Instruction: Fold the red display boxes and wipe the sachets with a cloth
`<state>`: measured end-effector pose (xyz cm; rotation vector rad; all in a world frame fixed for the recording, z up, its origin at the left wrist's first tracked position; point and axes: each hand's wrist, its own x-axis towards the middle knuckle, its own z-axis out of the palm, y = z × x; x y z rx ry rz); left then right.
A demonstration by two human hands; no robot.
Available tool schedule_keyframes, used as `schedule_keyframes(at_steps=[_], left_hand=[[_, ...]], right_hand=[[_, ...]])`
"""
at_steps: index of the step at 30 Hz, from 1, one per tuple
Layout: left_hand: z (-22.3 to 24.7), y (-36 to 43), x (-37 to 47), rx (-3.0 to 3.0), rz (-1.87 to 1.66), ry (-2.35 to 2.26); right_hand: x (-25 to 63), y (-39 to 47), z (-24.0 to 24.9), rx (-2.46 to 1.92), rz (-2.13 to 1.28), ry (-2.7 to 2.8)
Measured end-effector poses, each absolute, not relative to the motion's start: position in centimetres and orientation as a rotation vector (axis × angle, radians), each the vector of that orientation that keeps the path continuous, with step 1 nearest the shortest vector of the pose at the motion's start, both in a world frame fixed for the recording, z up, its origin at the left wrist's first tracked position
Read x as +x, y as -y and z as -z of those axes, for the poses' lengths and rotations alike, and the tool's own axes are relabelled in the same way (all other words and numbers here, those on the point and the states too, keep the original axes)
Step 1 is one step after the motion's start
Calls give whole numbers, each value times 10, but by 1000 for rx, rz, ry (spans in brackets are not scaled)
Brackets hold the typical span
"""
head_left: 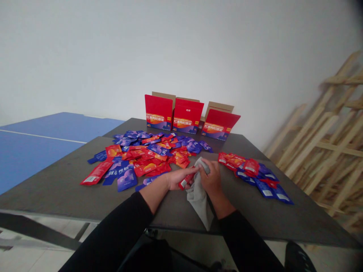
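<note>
Near the front middle of the table, my left hand (179,177) is closed on a red sachet (185,182), whose white-labelled end sticks out below the fingers. My right hand (210,175) grips a grey cloth (197,194) against that sachet, and the cloth's tail hangs down to the table edge. Left of my hands spreads a large heap of red sachets (149,166) and blue-purple sachets (127,177). On the right lies a smaller group of red sachets (251,167) and blue sachets (265,187).
Three red cartons with raised flaps stand along the back: a left carton (159,113), a middle carton (187,116) and a right carton (218,122). All rest on the dark table (85,204). A blue table (56,151) adjoins at left; wooden pallets (334,151) lean at right.
</note>
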<state>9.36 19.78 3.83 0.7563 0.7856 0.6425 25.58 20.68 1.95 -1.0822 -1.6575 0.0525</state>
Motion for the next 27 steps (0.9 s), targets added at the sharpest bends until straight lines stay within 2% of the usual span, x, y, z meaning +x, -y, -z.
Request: schedule_keyframes(at_steps=[7,11,18,27], left_hand=[[-41,-201,83,702,-619,-676],[-44,-205,80,612,-753,-557],[-44,-208,96,494,-1006,-498],[-27,-205,116,830,-1280,-587]], right_hand=[[267,-222,-10,-1231,-87,1521],[270,-227,4,-1289,-137,1620],[261,-210,-3,-1240,16,1775],[262,-214,-10,-1078,-408,1767]])
